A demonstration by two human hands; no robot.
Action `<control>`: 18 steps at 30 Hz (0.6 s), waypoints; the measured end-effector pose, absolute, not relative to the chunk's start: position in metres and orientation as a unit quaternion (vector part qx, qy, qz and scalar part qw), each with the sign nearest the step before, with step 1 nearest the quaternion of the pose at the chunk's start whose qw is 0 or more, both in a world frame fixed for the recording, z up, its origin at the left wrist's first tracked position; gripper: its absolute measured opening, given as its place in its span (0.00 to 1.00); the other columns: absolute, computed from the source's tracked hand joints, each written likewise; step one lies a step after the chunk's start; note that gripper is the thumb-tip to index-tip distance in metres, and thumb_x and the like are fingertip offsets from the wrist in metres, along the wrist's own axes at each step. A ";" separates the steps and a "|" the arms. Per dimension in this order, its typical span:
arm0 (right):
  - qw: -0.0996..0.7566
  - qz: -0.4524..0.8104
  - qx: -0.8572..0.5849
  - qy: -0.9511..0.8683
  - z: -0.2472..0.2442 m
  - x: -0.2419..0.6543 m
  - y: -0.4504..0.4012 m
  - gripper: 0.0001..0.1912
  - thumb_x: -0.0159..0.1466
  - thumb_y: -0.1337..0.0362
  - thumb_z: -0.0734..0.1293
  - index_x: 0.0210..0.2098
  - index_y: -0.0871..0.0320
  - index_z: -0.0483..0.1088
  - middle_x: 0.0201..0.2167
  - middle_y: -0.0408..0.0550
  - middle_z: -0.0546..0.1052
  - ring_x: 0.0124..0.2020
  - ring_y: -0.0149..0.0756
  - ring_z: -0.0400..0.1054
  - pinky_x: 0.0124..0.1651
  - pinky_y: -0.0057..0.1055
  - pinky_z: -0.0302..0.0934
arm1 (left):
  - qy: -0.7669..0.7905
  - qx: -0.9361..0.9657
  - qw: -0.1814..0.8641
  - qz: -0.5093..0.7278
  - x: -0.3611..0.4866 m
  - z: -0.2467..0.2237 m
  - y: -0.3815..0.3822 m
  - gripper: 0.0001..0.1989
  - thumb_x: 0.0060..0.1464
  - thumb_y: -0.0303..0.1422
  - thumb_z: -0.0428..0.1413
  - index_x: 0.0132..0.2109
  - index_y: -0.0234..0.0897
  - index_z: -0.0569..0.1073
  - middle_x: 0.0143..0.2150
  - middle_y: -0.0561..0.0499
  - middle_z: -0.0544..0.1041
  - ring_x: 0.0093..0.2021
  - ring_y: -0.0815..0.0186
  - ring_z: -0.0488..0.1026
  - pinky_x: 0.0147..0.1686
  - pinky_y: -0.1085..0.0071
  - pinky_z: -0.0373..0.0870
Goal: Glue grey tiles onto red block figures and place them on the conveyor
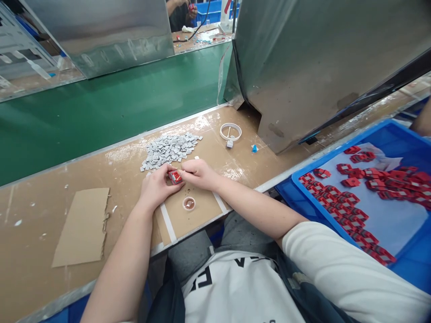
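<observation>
Between thumb and fingers, my left hand (157, 186) grips a small red part (175, 177) above the table. My right hand (198, 174) is closed with its fingertips at the right edge of that part; whether they pinch something small is hidden. Just behind the hands lies a pile of small grey pieces (170, 149). A small round cup (189, 203) with brownish contents stands in front of the hands, with a few dark specks near it.
A cardboard sheet (82, 226) lies at the left. Behind the pile are a white tape ring (230, 132) and a blue scrap (254, 148). A blue bin (298, 177) of red parts stands right. A metal housing (323, 67) overhangs the back right. Another person's hand (193, 11) shows beyond.
</observation>
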State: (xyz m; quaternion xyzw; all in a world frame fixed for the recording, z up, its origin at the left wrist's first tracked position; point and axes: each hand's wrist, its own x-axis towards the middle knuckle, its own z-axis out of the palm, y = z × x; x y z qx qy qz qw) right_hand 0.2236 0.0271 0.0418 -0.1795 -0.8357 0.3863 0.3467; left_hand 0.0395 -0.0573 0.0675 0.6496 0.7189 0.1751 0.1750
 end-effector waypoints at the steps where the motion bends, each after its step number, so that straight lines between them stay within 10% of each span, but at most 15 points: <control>1: 0.351 0.387 -0.178 -0.834 0.042 0.223 0.027 0.22 0.72 0.58 0.60 0.24 0.54 0.48 0.21 0.37 0.55 0.26 0.28 0.50 0.32 0.30 0.44 | 0.720 0.649 0.174 0.174 0.039 0.067 -0.057 0.21 0.50 0.50 0.65 0.46 0.45 0.74 0.36 0.55 0.81 0.37 0.59 0.78 0.35 0.68 0.62; 18: 0.349 0.369 -0.164 -0.846 0.041 0.224 0.027 0.22 0.71 0.60 0.60 0.24 0.55 0.48 0.21 0.37 0.55 0.26 0.28 0.50 0.33 0.30 0.45 | 0.723 0.643 0.188 0.171 0.041 0.071 -0.058 0.19 0.51 0.49 0.65 0.46 0.46 0.74 0.37 0.56 0.81 0.39 0.59 0.78 0.37 0.68 0.63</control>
